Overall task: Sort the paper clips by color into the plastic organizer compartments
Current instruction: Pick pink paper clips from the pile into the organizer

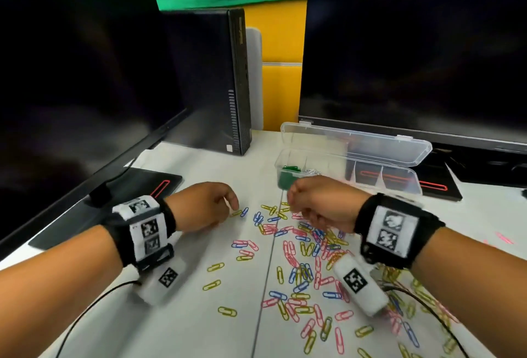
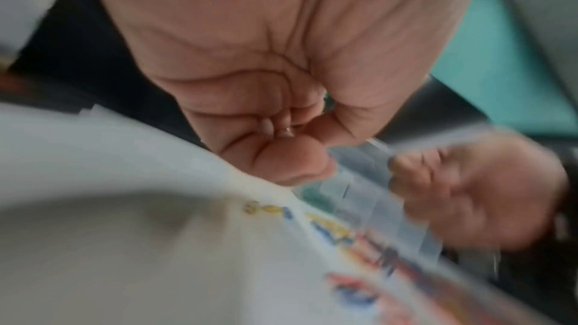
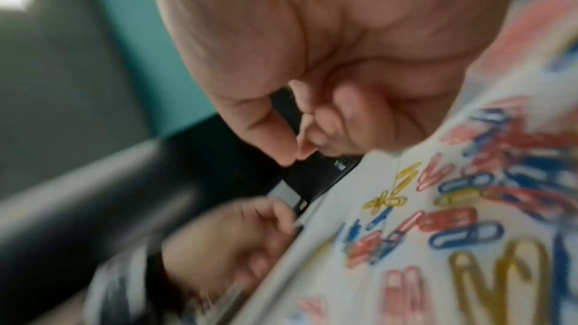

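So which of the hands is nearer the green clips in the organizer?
Right. The right hand hovers just in front of the green clips, partly overlapping the organizer. The left hand sits further left, over the table.

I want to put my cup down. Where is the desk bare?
Bare desk lies between the computer tower, the left hand and the organizer. Near the right hand the paper clips are crowded.
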Tool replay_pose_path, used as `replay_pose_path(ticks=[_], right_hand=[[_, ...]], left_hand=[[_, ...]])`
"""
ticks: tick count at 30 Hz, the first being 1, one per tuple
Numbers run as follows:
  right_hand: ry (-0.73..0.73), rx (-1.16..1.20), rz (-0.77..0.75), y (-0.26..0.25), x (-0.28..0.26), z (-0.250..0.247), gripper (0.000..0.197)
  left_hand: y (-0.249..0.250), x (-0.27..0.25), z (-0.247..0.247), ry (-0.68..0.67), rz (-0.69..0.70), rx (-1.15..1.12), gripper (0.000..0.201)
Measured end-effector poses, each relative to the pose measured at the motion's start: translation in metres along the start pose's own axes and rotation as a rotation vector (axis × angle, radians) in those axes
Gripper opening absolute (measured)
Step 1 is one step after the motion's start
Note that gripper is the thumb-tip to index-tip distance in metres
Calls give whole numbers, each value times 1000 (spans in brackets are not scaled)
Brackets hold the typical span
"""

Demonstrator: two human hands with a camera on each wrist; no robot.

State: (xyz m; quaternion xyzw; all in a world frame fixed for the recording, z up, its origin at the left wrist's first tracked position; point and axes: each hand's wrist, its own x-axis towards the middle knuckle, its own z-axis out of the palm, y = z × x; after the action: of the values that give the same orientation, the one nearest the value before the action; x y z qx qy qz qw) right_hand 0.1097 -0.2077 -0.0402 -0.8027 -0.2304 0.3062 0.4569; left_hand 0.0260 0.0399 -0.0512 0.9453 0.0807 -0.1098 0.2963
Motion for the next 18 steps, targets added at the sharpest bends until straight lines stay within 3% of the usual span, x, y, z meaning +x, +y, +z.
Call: replay_pose_path(ticks=[3,5,6,10,14,18], right_hand=[[28,-785,-243,-14,14,23,8],[9,-1044,-279,-15,24,34,12],[-11,-1112,-283,-14,28,39,15],[-41,-1158,-254,-11,38,47,19],[-105,-1062,-136,-10,41,47,20],[-162,-895,-90,-13,35,32,16]], left_hand=[[5,0,-3,-44,-146,-547,37],[7,0,-5,-65,-160,-565,36],[9,1,-5,-78,-138,-447,34],[18,-1,3,-127,87,268,14],[22,-1,17,-117,170,504,17],[21,3,20,-78,244,598,10]])
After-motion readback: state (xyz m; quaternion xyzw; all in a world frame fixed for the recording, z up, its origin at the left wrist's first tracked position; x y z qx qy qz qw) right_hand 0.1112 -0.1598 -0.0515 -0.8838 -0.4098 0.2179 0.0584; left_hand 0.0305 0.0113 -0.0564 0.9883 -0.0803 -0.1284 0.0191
